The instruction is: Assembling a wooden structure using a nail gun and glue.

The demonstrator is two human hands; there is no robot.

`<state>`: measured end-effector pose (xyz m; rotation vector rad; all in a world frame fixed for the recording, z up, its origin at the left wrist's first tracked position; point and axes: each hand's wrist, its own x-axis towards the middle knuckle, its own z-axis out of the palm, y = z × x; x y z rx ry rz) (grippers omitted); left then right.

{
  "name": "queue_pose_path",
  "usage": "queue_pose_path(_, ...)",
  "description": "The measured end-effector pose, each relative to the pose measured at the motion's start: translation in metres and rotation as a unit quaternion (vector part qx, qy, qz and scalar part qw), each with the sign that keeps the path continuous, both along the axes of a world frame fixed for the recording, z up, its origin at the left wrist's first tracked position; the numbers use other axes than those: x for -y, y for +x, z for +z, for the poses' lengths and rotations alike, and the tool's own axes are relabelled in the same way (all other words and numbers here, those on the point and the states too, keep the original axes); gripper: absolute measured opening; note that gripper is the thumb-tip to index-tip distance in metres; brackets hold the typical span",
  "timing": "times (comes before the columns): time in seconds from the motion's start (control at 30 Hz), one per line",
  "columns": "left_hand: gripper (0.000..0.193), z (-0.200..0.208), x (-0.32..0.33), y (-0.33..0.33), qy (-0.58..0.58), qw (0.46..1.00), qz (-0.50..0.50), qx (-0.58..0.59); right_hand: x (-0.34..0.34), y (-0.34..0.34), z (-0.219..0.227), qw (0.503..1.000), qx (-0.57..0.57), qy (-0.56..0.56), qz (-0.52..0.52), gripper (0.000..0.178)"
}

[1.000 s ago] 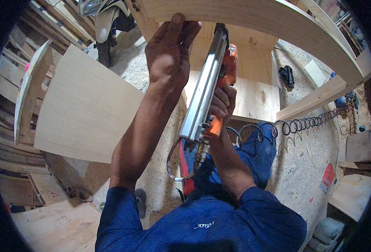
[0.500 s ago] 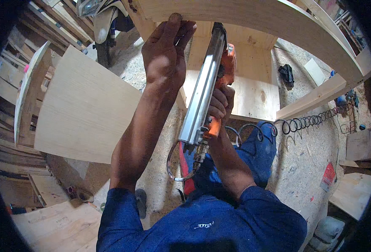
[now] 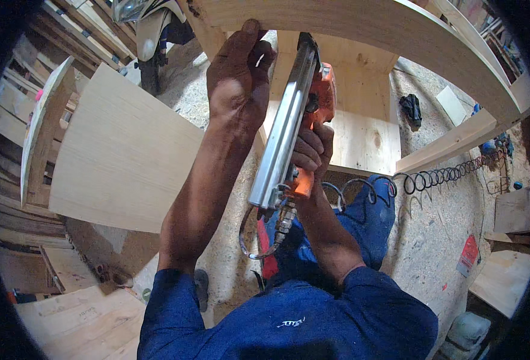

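Observation:
My right hand [image 3: 311, 149] is wrapped round the grip of an orange pneumatic nail gun [image 3: 324, 102] with a long silver magazine. The gun's nose is up against the lower edge of a pale wooden board [image 3: 361, 21], and the board hides its tip. Just left of the nose, my left hand [image 3: 238, 75] pinches that same edge, one digit on the board's face and the other fingers curled below. The board is part of a wooden frame, with a plywood panel [image 3: 364, 144] behind it. A black coiled air hose [image 3: 421, 180] trails off to the right, and a short hose loops under the gun.
To the left stands a large tapered plywood piece [image 3: 121, 150], beside stacked timber [image 3: 12, 222]. A motorcycle's front end [image 3: 148, 48] is at the upper left. A frame rail [image 3: 448, 141] reaches out on the right. A black object [image 3: 410, 110] lies on the dusty floor.
The rear of the nail gun has swung slightly left and down while its nose stays at the board. My left hand's fingers have curled a little more at the edge.

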<state>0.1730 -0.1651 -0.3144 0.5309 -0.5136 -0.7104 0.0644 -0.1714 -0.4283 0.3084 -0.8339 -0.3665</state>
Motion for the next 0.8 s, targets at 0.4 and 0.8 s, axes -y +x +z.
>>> queue_pose_path(0.4,0.024,-0.007,0.002,0.015,-0.008,0.999,-0.035,-0.018,-0.003,0.008,0.001,1.000,-0.010,-0.016,0.009,0.045)
queue_pose_path(0.8,0.023,-0.007,0.000,0.016,0.020,0.999,-0.020,0.042,-0.002,0.012,-0.002,0.999,0.001,0.015,0.044,0.044)
